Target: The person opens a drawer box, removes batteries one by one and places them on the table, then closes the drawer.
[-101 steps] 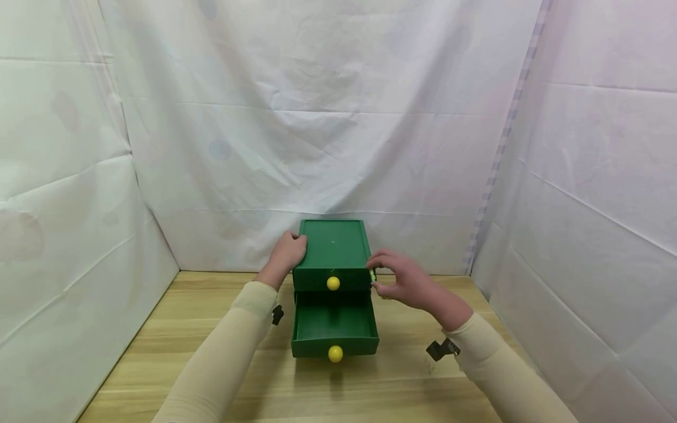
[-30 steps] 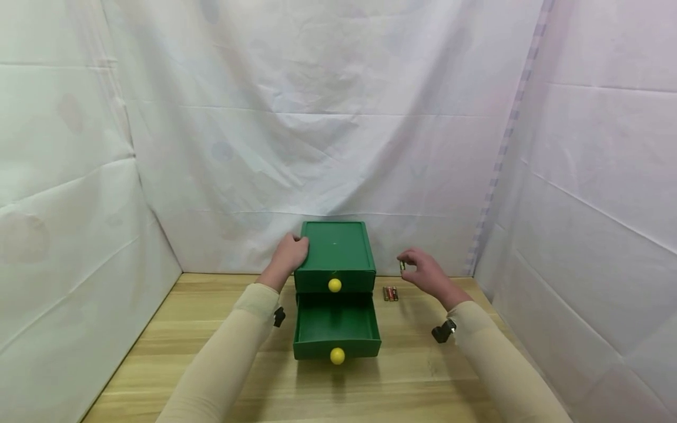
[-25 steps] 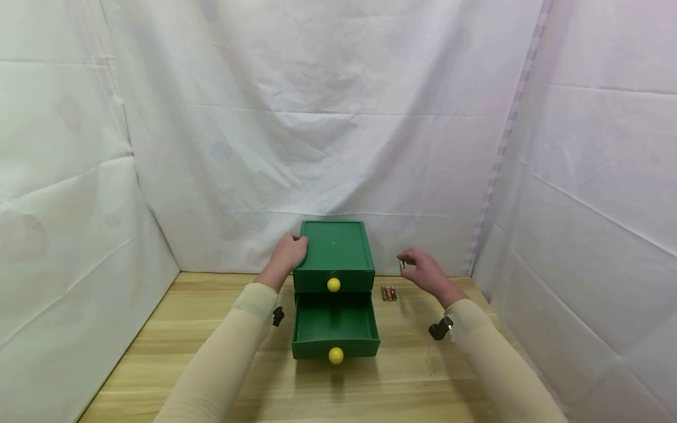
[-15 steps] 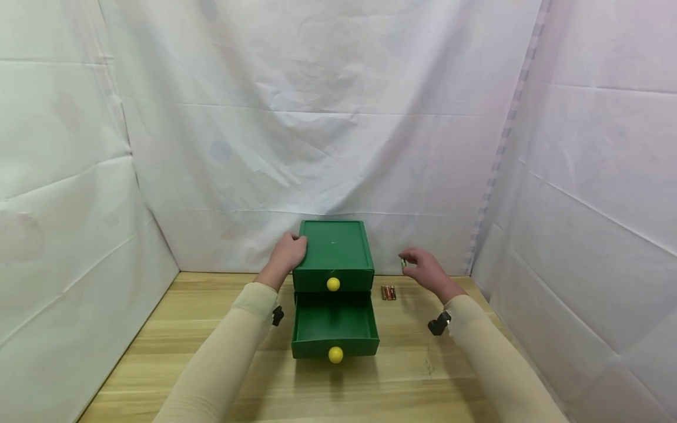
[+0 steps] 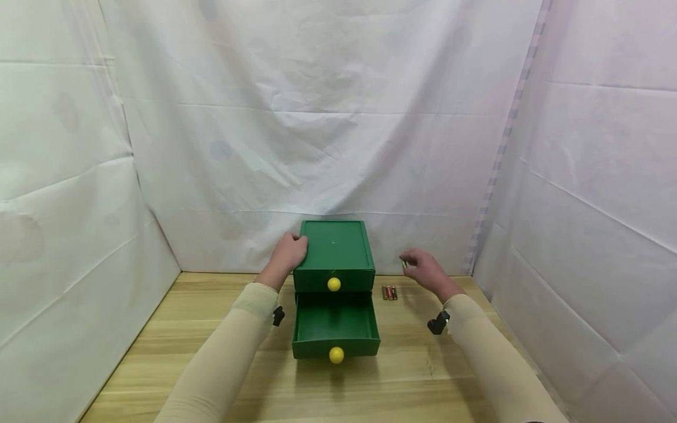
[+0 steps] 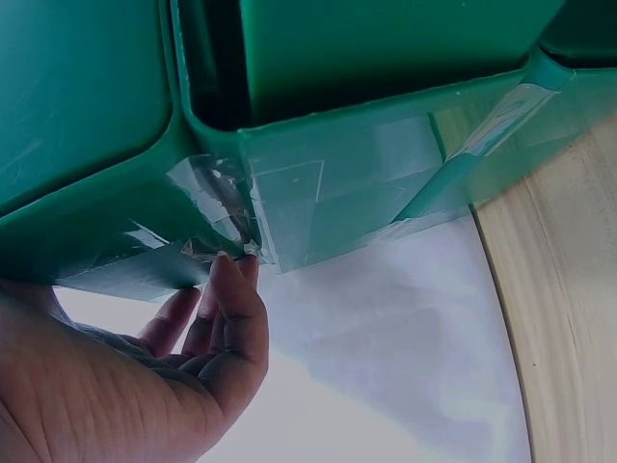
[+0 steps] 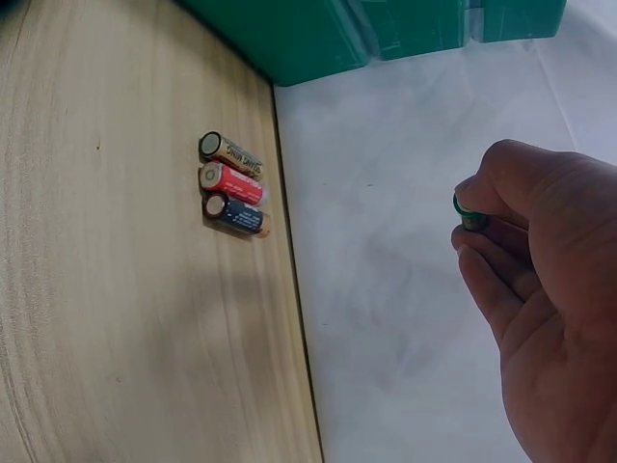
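White cloth (image 5: 328,129) hangs behind and along both sides of a wooden bench (image 5: 211,352). On the bench stands a two-drawer green plastic cabinet (image 5: 334,244), its upper drawer closed and its lower drawer (image 5: 336,324) pulled out. The left hand (image 5: 288,252) is at the cabinet's left side, fingers bent and fingertips touching the taped wall; whether it grips cannot be told. The right hand (image 5: 425,270), raised to the right of the cabinet and apart from it, pinches a green-ringed battery (image 7: 471,219) between thumb and fingers. Yellow ball knobs (image 5: 336,355) mark both drawer fronts. Near the cabinet's right side, a gold battery (image 7: 236,156), a red battery (image 7: 234,183) and a black battery (image 7: 236,214) lie side by side on the bench.
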`<state>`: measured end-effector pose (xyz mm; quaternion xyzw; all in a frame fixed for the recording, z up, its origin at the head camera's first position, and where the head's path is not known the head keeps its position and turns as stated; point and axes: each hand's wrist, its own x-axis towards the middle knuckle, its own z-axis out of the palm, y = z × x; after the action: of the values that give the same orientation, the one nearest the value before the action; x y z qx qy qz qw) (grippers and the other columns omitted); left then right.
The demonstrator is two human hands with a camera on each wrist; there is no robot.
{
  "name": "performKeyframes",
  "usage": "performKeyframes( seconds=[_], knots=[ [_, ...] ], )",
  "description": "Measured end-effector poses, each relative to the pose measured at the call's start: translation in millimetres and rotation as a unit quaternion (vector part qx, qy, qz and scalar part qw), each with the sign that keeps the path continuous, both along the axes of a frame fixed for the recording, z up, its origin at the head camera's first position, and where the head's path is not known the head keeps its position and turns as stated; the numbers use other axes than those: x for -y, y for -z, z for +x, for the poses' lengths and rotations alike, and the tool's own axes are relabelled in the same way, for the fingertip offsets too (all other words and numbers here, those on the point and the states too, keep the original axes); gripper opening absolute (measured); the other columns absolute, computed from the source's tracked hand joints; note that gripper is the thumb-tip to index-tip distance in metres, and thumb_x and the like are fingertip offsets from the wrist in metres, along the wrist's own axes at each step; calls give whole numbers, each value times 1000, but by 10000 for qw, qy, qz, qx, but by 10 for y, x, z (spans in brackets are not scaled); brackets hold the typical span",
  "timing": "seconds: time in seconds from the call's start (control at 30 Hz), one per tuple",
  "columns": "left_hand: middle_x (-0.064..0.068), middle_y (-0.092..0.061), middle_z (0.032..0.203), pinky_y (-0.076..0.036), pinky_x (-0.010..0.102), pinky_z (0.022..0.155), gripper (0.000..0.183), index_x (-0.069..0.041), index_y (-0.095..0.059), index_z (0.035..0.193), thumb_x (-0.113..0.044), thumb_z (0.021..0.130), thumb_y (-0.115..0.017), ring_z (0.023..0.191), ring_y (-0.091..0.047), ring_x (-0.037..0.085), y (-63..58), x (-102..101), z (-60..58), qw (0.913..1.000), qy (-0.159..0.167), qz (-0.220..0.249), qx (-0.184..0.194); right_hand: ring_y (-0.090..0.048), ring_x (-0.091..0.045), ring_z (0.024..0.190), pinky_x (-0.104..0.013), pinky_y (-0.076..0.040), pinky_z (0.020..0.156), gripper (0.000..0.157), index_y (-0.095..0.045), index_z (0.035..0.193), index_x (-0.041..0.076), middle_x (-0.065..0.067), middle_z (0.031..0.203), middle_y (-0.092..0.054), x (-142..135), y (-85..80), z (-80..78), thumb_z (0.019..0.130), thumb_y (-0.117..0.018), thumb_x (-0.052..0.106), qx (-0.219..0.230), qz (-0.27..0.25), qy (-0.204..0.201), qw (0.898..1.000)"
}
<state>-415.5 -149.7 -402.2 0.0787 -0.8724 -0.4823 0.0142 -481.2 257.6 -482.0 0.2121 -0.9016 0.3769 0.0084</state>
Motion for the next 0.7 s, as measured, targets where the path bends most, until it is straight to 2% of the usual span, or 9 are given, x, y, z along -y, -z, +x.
performKeyframes(
  seconds=[0.23,0.4,0.57,0.7],
  knots=[
    [24,-52,155,-49,57,109,60,1,-47,154,-43,114,-39,129,-56,39,11,1,-8,10000,-26,-29,-19,-56,-50,141,-62,-45,117,44,-62,147,-10,-28,149,-62,2,74,-25,105,-66,1,20,153,76,9999],
    [24,-52,156,-49,57,109,61,0,-46,155,-44,114,-39,130,-56,39,21,2,-18,10000,-18,-30,4,-56,-53,139,-64,-45,117,45,-61,147,-12,-31,148,-61,11,130,-16,104,-66,-2,82,54,11,10000],
    [23,-51,156,-49,56,109,61,0,-45,156,-44,114,-39,129,-56,39,22,6,-30,10000,-8,-17,60,-57,-54,138,-64,-46,116,43,-61,146,-13,-32,147,-62,12,200,-12,105,-68,0,68,65,-58,9999],
    [23,-52,155,-50,56,107,60,-1,-46,155,-44,115,-39,127,-56,38,22,8,-37,10000,-8,9,86,-57,-52,139,-63,-46,115,44,-61,146,-12,-30,147,-62,4,275,-12,105,-69,1,224,83,-53,9997]
  ],
)
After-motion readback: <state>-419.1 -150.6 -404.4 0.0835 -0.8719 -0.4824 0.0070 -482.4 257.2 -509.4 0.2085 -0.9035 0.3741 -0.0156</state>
